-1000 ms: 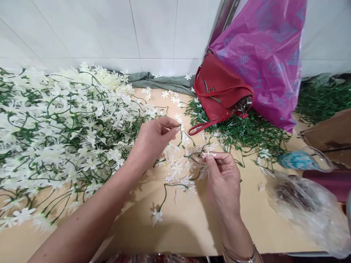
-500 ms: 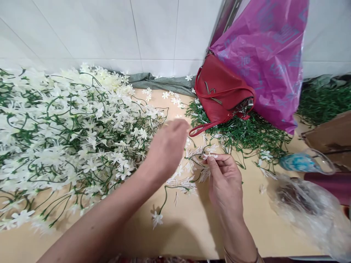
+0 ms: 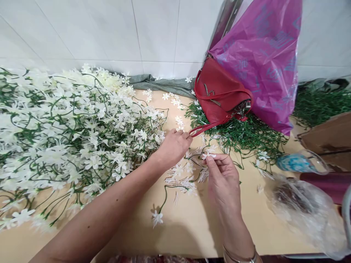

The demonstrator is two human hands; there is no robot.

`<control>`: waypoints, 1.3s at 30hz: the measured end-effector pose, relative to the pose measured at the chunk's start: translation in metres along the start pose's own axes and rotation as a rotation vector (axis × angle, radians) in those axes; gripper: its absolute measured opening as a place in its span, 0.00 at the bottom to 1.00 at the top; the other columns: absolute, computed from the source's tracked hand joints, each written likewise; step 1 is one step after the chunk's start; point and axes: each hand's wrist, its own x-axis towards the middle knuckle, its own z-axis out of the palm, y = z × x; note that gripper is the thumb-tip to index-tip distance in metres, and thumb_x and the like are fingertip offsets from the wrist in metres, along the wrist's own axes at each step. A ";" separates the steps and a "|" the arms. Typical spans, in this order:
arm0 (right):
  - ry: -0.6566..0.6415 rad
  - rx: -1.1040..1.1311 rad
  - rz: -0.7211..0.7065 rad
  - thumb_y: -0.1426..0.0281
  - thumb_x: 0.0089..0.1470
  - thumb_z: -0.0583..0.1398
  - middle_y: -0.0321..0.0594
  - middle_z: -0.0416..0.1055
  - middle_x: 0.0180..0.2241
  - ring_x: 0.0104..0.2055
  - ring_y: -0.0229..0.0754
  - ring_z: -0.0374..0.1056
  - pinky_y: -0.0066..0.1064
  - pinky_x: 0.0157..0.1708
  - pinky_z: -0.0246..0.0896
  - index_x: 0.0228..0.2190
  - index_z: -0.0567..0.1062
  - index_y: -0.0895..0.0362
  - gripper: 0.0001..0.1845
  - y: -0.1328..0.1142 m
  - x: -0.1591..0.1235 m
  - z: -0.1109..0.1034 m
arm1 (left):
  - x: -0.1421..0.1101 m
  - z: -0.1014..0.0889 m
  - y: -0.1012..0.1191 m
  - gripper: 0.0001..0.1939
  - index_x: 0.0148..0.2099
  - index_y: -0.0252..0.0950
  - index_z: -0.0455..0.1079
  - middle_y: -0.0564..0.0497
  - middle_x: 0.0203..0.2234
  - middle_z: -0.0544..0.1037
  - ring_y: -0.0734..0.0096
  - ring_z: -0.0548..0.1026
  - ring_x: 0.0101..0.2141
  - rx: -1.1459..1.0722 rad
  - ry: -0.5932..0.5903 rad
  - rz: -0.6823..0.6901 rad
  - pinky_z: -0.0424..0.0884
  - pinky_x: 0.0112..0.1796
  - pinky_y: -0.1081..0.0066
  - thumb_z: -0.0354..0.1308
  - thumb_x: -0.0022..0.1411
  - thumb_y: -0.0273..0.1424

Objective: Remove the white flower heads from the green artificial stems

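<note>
A bare right hand (image 3: 224, 175) pinches a small white artificial flower (image 3: 208, 155) between thumb and fingers above a pale wooden table (image 3: 192, 230). The left hand (image 3: 175, 146) reaches in near a red leather handbag (image 3: 219, 89), beside a large heap of white flowers on green plastic stems (image 3: 74, 135). A magenta plastic bag (image 3: 263, 65) stands against the handbag.

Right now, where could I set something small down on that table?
The table shows bare between the right hand and the clear plastic bag, and along the front edge below the lone flower. It is crowded under the white flower pile, around the green stems beneath the red handbag, and by the left hand among loose blossoms.
</note>
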 end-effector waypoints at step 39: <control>-0.497 -0.054 0.485 0.55 0.43 0.76 0.32 0.69 0.21 0.24 0.38 0.59 0.30 0.26 0.53 0.29 0.80 0.54 0.19 -0.023 -0.007 0.010 | -0.092 0.030 0.035 0.06 0.40 0.35 0.74 0.53 0.27 0.73 0.73 0.70 0.28 -1.459 0.363 -0.450 0.66 0.30 0.72 0.60 0.69 0.32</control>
